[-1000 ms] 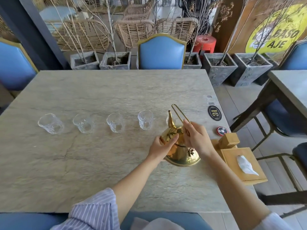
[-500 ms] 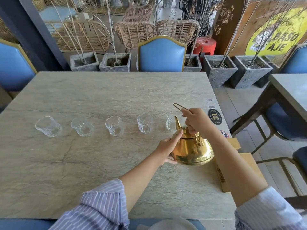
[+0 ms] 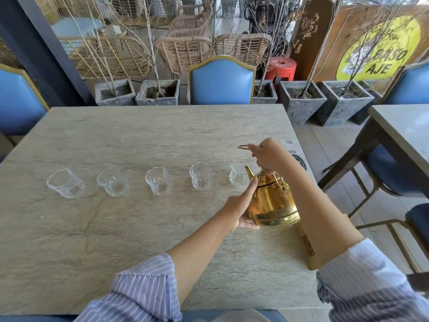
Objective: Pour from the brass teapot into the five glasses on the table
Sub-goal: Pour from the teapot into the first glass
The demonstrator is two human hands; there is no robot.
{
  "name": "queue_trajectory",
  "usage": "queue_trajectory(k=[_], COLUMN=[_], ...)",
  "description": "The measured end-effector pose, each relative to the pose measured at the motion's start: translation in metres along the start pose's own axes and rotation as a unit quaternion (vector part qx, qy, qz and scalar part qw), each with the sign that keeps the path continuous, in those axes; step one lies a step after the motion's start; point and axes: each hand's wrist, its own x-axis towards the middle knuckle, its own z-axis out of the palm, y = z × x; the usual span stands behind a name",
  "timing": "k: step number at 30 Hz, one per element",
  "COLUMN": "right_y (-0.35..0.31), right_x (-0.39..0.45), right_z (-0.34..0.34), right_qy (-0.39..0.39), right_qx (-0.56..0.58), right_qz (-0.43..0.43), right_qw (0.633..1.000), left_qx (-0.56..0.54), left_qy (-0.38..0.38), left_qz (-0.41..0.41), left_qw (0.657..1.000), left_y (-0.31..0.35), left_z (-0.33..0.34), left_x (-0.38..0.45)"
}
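Observation:
A brass teapot (image 3: 271, 203) stands near the table's right edge, its spout pointing at the rightmost glass (image 3: 239, 173). My right hand (image 3: 269, 155) grips the wire handle above the lid. My left hand (image 3: 241, 205) rests against the pot's left side, steadying it. More clear glasses form a row to the left: one (image 3: 200, 176), another (image 3: 159, 181), then (image 3: 113, 182), and the far-left glass (image 3: 65, 183). All look empty.
The stone table (image 3: 139, 135) ends just right of the teapot. A wooden tissue box (image 3: 306, 247) lies under my right forearm. Round stickers (image 3: 301, 161) sit by the right edge. A blue chair (image 3: 221, 81) faces me; another table (image 3: 404, 131) stands at right.
The teapot went from tipped on its side to upright. My right hand moved up the handle and raised it. The left hand stayed against the pot's side.

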Motion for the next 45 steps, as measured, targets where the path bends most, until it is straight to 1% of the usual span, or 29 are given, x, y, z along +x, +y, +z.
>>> queue_trajectory(k=[5,10,20,25,36,45], right_y=[-0.009,-0.016,-0.026,-0.030,-0.037,-0.035], right_x=[-0.004,-0.014,-0.032,-0.037,-0.046,-0.043], right_z=[-0.009,-0.020,-0.040,-0.047,-0.061,-0.061], right_qy=[0.000,0.009,0.029,0.035,0.044,0.050], right_qx=[-0.014,-0.045,-0.100,-0.111,-0.118,-0.117], right_qz=[0.002,-0.014,-0.021,-0.014,-0.039,-0.052], right_qw=[1.000,0.999,0.994,0.993,0.991,0.991], left_qx=[-0.002,-0.003,0.002,0.000,0.001,0.010], left_qy=[-0.011,-0.021,-0.031,-0.037,-0.049,-0.048], left_qz=[0.012,0.025,0.029,0.037,0.057,0.055], left_qw=[1.000,0.999,0.999,0.999,0.997,0.997], left_y=[0.004,0.007,0.014,0.015,0.016,0.014], left_z=[0.006,0.012,0.024,0.029,0.036,0.034], left_x=[-0.010,-0.019,-0.034,-0.042,-0.048,-0.042])
